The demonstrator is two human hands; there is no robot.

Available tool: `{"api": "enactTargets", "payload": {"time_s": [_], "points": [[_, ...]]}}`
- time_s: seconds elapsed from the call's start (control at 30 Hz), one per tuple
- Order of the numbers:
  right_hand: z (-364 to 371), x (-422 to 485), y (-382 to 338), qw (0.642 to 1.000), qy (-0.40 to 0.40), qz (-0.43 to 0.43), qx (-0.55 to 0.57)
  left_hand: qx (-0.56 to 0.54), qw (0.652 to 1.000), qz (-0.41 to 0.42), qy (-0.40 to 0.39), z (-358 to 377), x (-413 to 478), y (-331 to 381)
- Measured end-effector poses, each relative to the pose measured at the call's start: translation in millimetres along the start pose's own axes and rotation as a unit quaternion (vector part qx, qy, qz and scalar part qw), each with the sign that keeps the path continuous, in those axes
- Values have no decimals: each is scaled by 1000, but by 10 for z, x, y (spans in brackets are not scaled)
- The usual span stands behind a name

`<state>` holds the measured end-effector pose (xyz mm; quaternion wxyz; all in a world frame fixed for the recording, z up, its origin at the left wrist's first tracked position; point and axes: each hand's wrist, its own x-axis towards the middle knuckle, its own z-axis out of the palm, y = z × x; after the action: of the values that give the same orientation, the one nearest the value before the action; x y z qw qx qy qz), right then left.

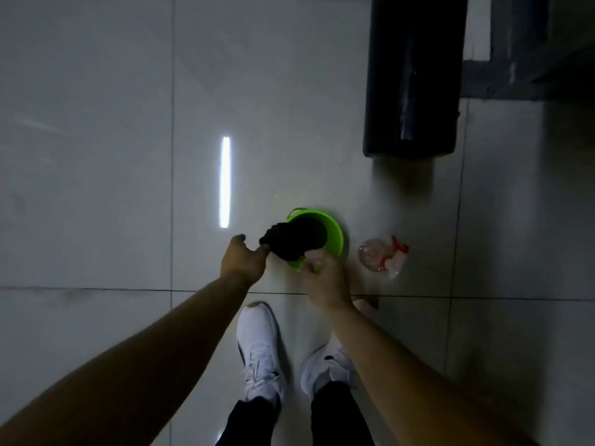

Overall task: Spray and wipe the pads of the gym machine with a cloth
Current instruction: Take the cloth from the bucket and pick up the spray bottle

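Two grips are closed on the dark cloth (pixel 279 243) over the green bucket (pixel 336 235), one end being pinched by the left hand (pixel 243 263) and the other by the right hand (pixel 325 281), so it is probably best wrung there by opposite twisting.

Two hands (pixel 243 262) (pixel 325 281), two shoes (pixel 260 346) (pixel 325 365) — one cloth (pixel 289 241), bucket (pixel 335 234), spray bottle (pixel 383 255), pad (pixel 412 75)

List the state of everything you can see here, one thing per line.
left hand: pinches the cloth's left end.
right hand: grips the cloth's right end.
cloth: dark, bunched, held over the bucket.
bucket: green, upright on the floor, contents hidden.
spray bottle: on the floor right of the bucket, untouched.
pad: black, untouched.
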<state>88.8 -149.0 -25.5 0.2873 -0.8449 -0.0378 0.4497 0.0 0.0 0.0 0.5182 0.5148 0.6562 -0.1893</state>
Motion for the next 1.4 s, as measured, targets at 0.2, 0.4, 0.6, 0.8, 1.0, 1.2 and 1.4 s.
{"api": "enactTargets", "payload": {"time_s": [0.2, 0.4, 0.6, 0.8, 1.0, 1.2, 1.4], "points": [[503, 528, -65, 990, -45, 69, 119, -47, 997, 38, 37, 178, 413, -133], [362, 266, -173, 982, 58, 27, 180, -148, 987, 54, 36, 205, 114, -90], [-275, -445, -508, 944, 29, 6, 329, -399, 908, -30, -119, 329, -575, 271], [-929, -626, -445, 940, 94, 49, 323, -415, 893, -62, -161, 632, -905, 722], [-1273, -72, 367, 951, 265, 150, 49, -392, 908, -73, -128, 994, -767, 773], [-1275, 156, 455, 974, 195, 116, -17, -369, 918, -96, -107, 930, -880, 653], [-1690, -822, -240, 949, 253, 100, 156, -342, 930, -97, -95, 430, -1774, 1039]]}}
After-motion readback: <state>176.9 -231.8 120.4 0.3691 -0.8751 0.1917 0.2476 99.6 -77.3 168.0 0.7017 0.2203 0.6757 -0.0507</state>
